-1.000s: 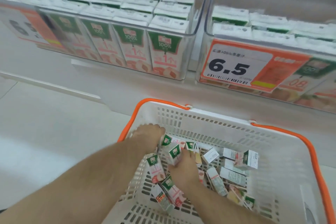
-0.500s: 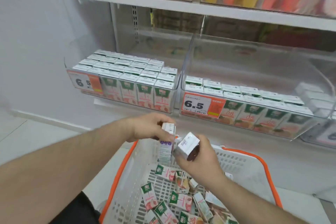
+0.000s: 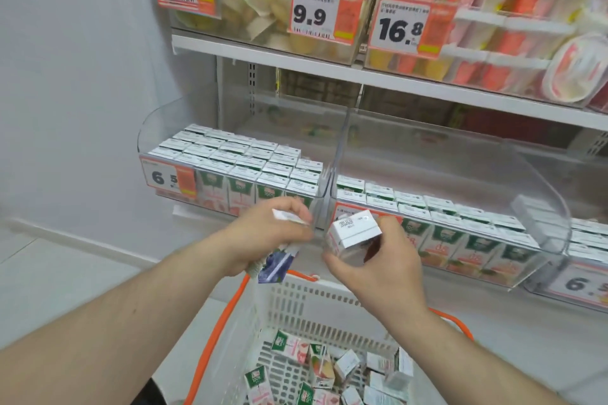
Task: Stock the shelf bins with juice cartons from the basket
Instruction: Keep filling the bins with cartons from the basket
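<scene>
My left hand (image 3: 269, 233) grips a small juice carton (image 3: 278, 263), its blue-printed side showing below my fingers. My right hand (image 3: 375, 260) holds a second carton (image 3: 353, 232) with its white barcode end facing up. Both hands hover above the white basket (image 3: 316, 302) with orange handles, in front of the clear shelf bins. The left bin (image 3: 164, 128) is packed with rows of cartons. The right bin (image 3: 543, 194) holds cartons in its front rows, with open space behind. Several loose cartons (image 3: 316, 368) lie in the basket's bottom.
An upper shelf (image 3: 329, 71) carries clear tubs of fruit cups with price tags 9.9 and 16.8. A third bin (image 3: 589, 276) of cartons sits at the far right. A plain wall (image 3: 72, 76) and pale floor lie to the left.
Both hands have left the basket, each lifting out a carton, and risen to the height of the bin fronts. My view has tilted up from the basket to the shelves.
</scene>
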Demonstrator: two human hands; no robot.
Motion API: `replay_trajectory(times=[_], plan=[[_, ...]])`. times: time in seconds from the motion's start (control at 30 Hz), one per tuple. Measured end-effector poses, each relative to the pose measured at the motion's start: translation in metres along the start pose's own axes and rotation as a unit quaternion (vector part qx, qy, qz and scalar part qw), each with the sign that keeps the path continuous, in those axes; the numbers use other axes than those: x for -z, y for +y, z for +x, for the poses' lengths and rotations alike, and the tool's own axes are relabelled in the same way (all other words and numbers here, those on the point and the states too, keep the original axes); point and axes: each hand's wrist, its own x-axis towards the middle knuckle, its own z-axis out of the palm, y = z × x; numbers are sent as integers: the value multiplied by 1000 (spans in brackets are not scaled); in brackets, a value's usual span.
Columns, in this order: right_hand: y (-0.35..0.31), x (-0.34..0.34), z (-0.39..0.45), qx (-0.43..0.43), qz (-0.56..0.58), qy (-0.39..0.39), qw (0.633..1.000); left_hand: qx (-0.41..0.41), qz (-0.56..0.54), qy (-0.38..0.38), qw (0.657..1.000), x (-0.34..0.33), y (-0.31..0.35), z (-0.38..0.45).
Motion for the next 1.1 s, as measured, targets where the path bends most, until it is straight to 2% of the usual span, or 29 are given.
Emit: replay_trajectory(times=[0.1, 0.17, 0.23, 0.33, 0.5, 0.6, 0.7, 0.77, 0.9, 0.97, 1.1], plan=[[-8, -2, 5, 44, -65, 33, 996, -87, 200, 7, 976, 3, -7, 1], [-11, -2, 9, 70, -97, 60, 991, -128, 255, 3, 959, 2, -6, 0], [-12, -4, 13, 96, -133, 88, 983, -162, 242, 11, 957, -3, -2, -1], [-14, -8, 19, 119, -161, 99, 975, -190, 217, 61, 956, -14, 5, -3], [-11, 7, 28, 172, -89, -17, 981, -258, 208, 162, 930, -6, 5, -1], [-19, 26, 37, 203, -65, -27, 977, -259, 238, 197, 915, 9, 9, 0], [-37, 32, 50, 287, -90, -43, 953, -266, 290, 215, 894, 16, 12, 1], [-52, 30, 55, 310, -110, -37, 944, -268, 313, 224, 883, 17, 13, 1], [-68, 11, 58, 327, -163, -5, 931, -280, 330, 258, 864, 16, 13, 1], [-72, 5, 62, 345, -153, 17, 926, -282, 301, 269, 870, 15, 14, 1], [-86, 17, 95, 252, -146, 48, 955, -227, 269, 263, 898, 20, 19, 0]])
